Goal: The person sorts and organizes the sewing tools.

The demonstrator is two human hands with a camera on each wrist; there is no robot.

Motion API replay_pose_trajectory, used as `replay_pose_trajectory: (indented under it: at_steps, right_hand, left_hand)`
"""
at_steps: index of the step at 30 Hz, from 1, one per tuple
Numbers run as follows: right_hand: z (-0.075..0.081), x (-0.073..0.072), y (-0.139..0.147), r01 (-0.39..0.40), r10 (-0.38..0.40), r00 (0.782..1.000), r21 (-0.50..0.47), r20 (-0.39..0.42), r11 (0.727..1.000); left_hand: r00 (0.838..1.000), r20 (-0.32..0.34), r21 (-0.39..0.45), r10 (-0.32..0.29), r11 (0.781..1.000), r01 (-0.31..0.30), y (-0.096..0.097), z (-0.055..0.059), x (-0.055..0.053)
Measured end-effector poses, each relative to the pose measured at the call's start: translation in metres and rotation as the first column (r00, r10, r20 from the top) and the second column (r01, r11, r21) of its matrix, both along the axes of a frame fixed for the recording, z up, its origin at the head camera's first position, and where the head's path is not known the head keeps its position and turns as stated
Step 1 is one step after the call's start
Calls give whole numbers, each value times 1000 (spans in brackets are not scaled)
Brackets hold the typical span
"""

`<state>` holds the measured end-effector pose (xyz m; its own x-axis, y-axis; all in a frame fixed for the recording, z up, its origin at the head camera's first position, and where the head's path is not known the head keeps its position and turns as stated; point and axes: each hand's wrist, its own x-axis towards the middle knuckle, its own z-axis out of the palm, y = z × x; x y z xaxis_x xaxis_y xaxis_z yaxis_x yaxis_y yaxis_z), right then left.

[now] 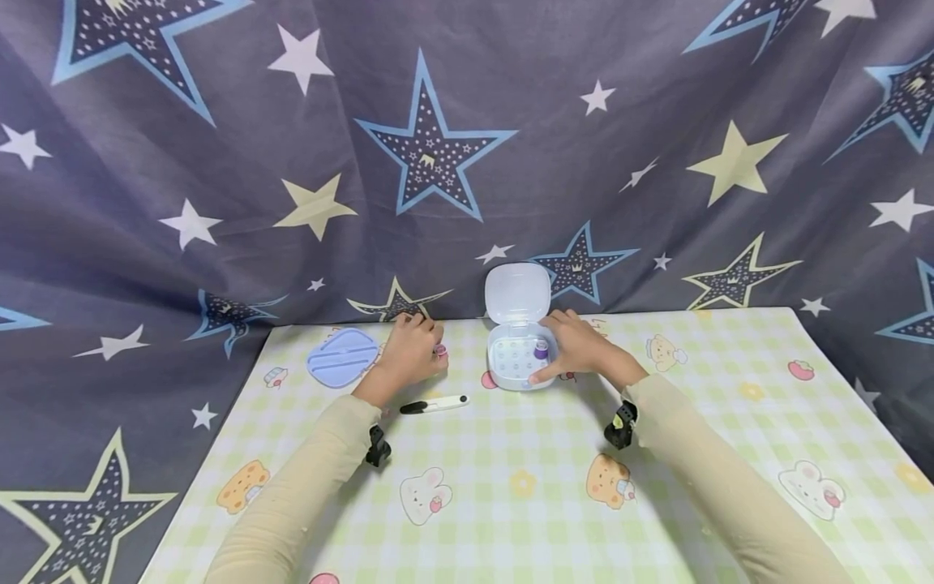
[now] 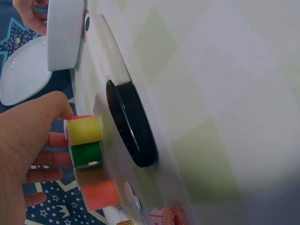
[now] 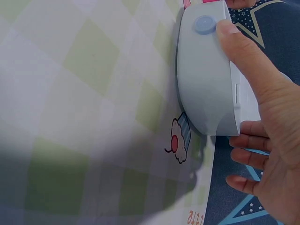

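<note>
My left hand [image 1: 416, 349] grips a row of thread spools at the back of the table. In the left wrist view the thumb is at a pink spool [image 2: 80, 117], with the fingers along the far side of the yellow spool [image 2: 85, 130] and green spool [image 2: 87, 153]. Brown and orange [image 2: 101, 194] spools continue the row. My right hand [image 1: 580, 345] holds a pale blue box [image 3: 204, 84], its thumb beside the round front button [image 3: 205, 25] and its fingers at the side. The box's lid [image 1: 518, 294] stands raised. Inside is a purple spool [image 1: 541, 349] among small pegs.
A blue divided tray [image 1: 341, 357] lies left of the left hand. In front is a white tool with a black end [image 1: 435, 405]. A rolled pink tape measure [image 2: 168, 216] and a small flat metal piece [image 2: 133, 197] lie by the spools. A star-patterned curtain [image 1: 438, 243] hangs behind.
</note>
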<state>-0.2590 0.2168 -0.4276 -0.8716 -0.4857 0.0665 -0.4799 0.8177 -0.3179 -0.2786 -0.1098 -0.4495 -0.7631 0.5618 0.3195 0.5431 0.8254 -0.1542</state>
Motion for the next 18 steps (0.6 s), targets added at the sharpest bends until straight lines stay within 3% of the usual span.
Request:
replay_pose_trajectory:
  at_steps: [8, 18]
  right_hand:
    - [-2, -1, -2, 5, -5, 1000, -2, 9, 1000]
    - [-2, -3, 0, -5, 5, 1000, 9, -2, 1000]
  left_hand:
    - [1000, -12, 3, -26, 1000, 26, 2, -2, -1]
    - [999, 30, 18, -21, 1000, 20, 5, -1, 0]
